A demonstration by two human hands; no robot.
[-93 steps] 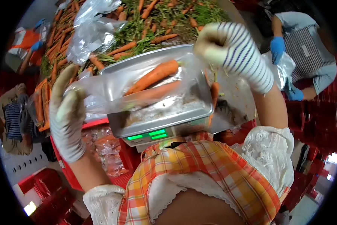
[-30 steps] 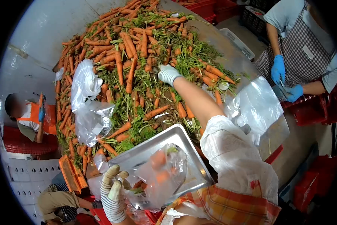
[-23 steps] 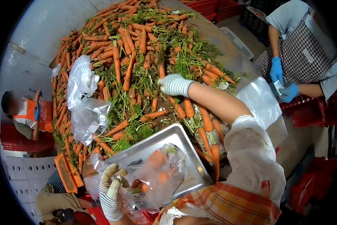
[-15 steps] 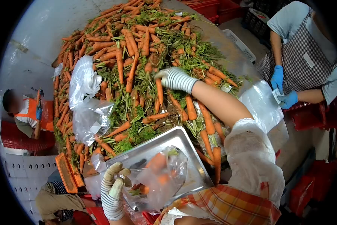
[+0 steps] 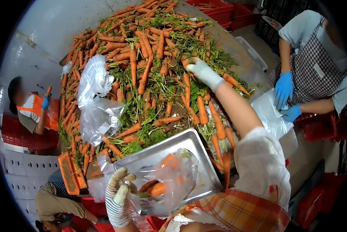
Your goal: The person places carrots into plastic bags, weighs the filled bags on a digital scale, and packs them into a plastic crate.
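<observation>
Though left hand [image 5: 118,196] close-in, right hand [image 5: 203,72] outstretched.

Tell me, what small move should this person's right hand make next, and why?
Probably grip the carrot and lift it: the right hand has its fingertips there, while the left hand holds a clear bag with carrots inside.

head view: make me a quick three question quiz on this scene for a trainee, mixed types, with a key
1. Short answer: which of the wearer's hands is at the clear bag over the metal tray?
2. True or false: the right hand is over the carrot heap.
3. Multiple choice: the gloves worn with the checked apron are: A white, B blue, C orange.

Key: 1. The left hand. 2. True. 3. B.
</observation>
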